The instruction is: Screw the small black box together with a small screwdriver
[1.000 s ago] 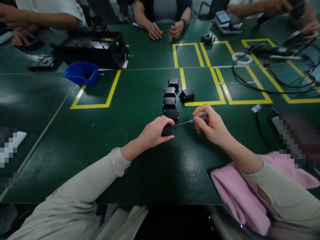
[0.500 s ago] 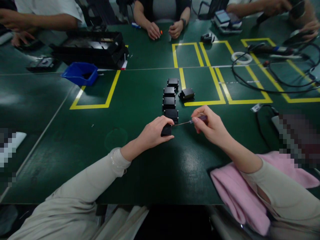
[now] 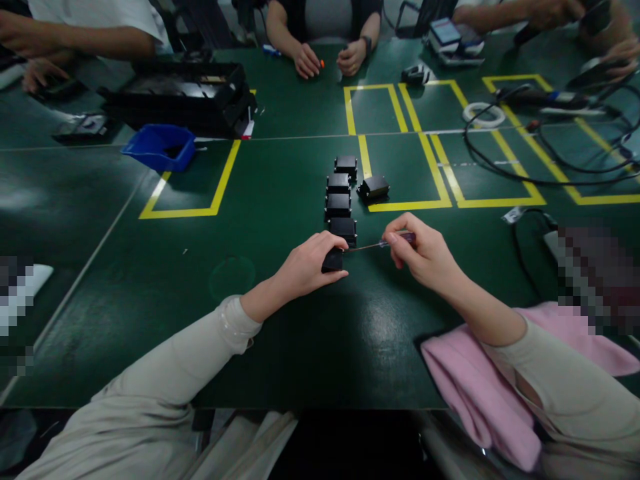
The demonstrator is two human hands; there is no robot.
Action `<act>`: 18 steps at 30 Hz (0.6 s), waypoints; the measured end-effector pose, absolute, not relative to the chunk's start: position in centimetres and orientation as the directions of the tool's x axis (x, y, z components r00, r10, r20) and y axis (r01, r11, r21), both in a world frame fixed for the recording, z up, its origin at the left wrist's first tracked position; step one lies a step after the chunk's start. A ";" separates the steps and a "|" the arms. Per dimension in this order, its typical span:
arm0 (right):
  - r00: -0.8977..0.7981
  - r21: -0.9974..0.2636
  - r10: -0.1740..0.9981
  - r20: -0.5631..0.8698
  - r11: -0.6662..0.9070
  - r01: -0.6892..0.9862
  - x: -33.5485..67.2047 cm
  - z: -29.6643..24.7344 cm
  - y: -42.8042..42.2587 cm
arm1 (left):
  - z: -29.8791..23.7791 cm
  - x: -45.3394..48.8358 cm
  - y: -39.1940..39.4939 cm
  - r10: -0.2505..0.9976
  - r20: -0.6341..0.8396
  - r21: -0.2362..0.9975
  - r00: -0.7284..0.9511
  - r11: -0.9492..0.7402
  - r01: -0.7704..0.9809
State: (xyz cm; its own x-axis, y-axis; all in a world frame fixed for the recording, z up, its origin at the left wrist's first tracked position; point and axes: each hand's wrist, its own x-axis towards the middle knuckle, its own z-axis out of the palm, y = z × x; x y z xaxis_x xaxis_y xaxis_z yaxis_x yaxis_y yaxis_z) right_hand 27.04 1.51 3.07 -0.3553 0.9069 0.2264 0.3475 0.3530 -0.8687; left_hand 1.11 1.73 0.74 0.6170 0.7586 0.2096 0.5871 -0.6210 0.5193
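My left hand (image 3: 306, 267) is closed round a small black box (image 3: 333, 261) resting on the green table (image 3: 280, 320). My right hand (image 3: 425, 253) pinches a thin screwdriver (image 3: 385, 243) with a purple handle. Its metal shaft points left and its tip meets the box's right side. Just beyond the held box runs a short row of several more black boxes (image 3: 340, 200), and one more black box (image 3: 374, 187) lies apart to the row's right.
A pink cloth (image 3: 475, 380) lies under my right forearm. A blue bin (image 3: 160, 147) and a black tray (image 3: 185, 93) sit far left. Cables (image 3: 540, 167) loop at the far right. Other people's hands (image 3: 325, 60) rest at the far edge. Yellow tape (image 3: 410, 167) marks rectangles.
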 end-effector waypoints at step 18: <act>-0.336 -0.885 0.910 0.243 0.349 0.307 26.9 3.0 1.5 | 0.7 1.1 1.8 0.751 0.218 0.516 0.624 -0.631 0.579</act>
